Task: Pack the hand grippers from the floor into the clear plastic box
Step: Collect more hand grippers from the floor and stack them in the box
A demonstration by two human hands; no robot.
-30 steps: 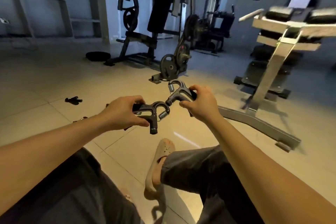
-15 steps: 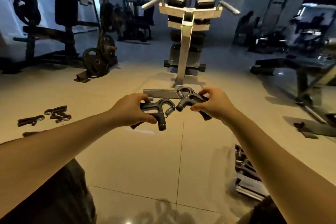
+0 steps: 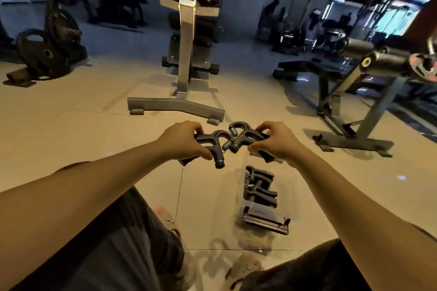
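Hands: left hand and right hand each grasp one hand gripper; springs touching may snag above clear plastic box.

Your left hand clasps one hand gripper and your right hand clasps another gripper, their spring ends touching between your hands. Nearer, to the right, the clear plastic box on the tiled floor contains more grippers.
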